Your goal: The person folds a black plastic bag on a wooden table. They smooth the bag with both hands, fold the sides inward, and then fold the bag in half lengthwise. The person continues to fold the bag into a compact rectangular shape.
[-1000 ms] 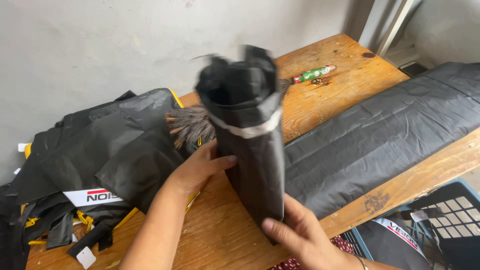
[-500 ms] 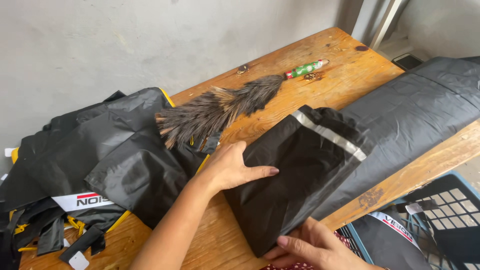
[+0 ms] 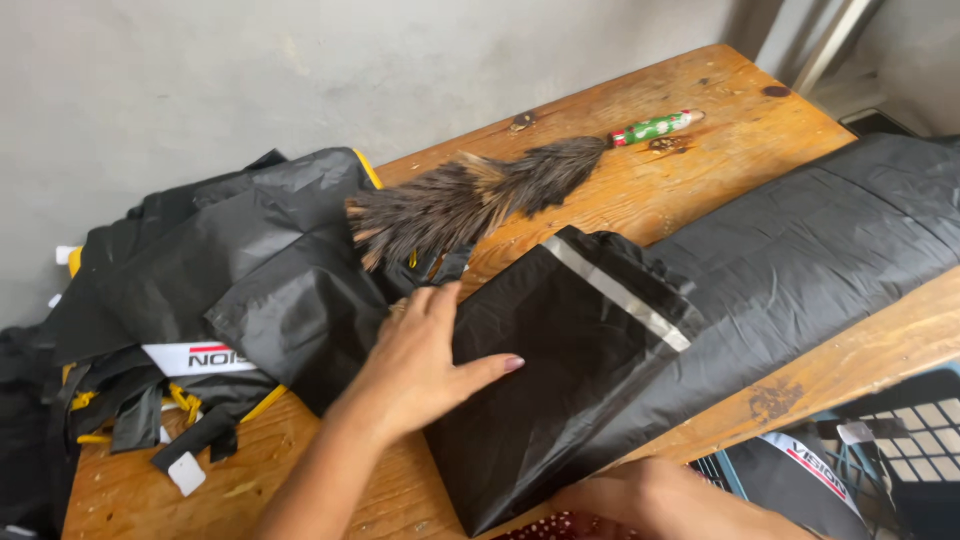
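Lying flat on the wooden worktop (image 3: pixel 700 180), a black plastic mailing bag (image 3: pixel 560 380) with a grey adhesive strip (image 3: pixel 615 292) along its open end is pressed down by the left hand (image 3: pixel 425 365). This hand rests palm down on the left part of the bag, its fingers (image 3: pixel 470 372) stretched out and a little spread, the tips pointing to the right across the black plastic. They pinch nothing; they only press on the surface. The right hand (image 3: pixel 655 500) is at the bottom edge of the view, just at the near side of the bag, close to the edge of the worktop. Only its back is visible, so I cannot tell if its fingers are spread or closed, or if they grip the bag.

The bag partly lies over a long stack of black plastic sheets (image 3: pixel 820 250) that runs to the right along the worktop. Behind the bag, a feather duster (image 3: pixel 470 200) with brown feathers lies across the wood; its green and red handle (image 3: pixel 655 127) points to the right, away from the hands. On the left is a loose pile of black bags (image 3: pixel 230 270) with some yellow straps (image 3: pixel 180 400) and a white label among them. Below the worktop, at the bottom right, a dark plastic crate (image 3: pixel 900 450) holds more packed black things.
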